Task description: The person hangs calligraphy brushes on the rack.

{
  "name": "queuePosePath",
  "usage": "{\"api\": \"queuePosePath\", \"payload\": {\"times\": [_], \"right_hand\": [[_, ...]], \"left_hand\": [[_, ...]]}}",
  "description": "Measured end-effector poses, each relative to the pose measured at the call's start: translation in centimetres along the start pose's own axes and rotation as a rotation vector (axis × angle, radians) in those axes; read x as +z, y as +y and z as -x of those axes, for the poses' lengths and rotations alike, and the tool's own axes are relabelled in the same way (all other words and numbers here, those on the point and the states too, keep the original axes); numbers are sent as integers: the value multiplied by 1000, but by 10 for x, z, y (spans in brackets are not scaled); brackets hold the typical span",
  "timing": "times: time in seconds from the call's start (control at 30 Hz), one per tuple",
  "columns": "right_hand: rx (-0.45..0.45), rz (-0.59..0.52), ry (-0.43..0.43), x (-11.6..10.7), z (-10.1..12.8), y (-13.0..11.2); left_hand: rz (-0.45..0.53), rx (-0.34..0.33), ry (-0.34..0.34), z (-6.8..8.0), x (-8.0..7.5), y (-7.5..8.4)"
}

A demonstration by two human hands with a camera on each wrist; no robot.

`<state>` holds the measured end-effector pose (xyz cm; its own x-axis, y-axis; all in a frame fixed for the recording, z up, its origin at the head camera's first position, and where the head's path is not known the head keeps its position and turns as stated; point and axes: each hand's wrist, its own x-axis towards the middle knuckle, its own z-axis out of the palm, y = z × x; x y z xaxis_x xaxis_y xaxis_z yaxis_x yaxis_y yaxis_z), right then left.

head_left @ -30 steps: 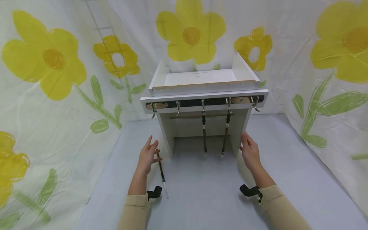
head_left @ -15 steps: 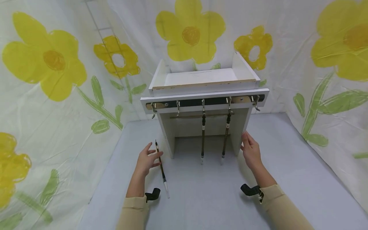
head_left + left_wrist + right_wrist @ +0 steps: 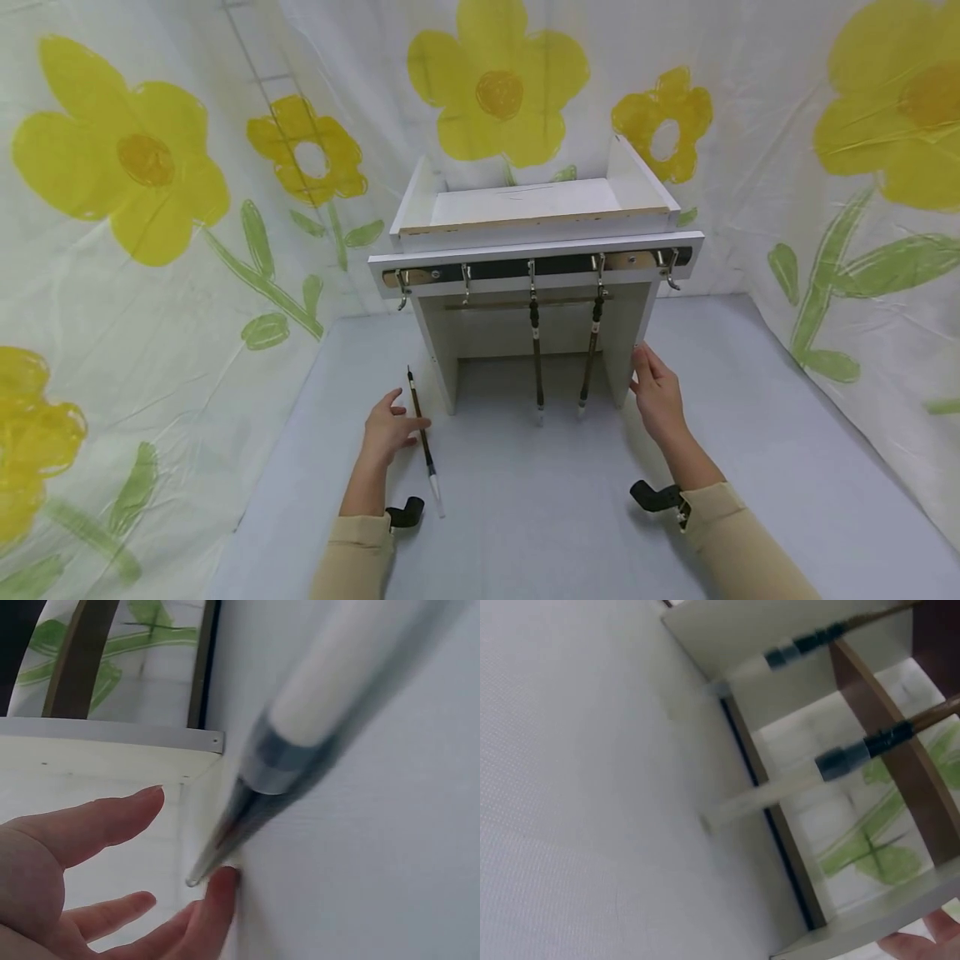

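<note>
left hand (image 3: 390, 429) seemingly pinches brush (image 3: 422, 437) | right hand (image 3: 656, 396) flat against rack (image 3: 540, 250) | 2 brushes hanging

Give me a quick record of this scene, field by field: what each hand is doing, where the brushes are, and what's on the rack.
left hand: fingers curled round the loose brush, which lies slanted on the grey table
right hand: flat against the right side panel of the white rack, fingers straight
hanging brushes: two, one on the middle hook, one to its right, tips down
hooks: five along the rack's rail, three bare
backdrop: sheet with yellow flowers
</note>
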<state>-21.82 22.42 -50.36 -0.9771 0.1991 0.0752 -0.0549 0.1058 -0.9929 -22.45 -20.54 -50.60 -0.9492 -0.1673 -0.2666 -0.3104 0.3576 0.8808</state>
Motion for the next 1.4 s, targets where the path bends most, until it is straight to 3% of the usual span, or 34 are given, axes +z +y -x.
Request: {"api": "queuePosePath", "payload": {"times": [0.63, 1.4], "right_hand": [[1, -11, -11, -1, 1, -3], [0, -28, -9, 0, 2, -4]], "left_hand": [[-208, 46, 62, -11, 10, -9], [-17, 33, 61, -3, 0, -2]]}}
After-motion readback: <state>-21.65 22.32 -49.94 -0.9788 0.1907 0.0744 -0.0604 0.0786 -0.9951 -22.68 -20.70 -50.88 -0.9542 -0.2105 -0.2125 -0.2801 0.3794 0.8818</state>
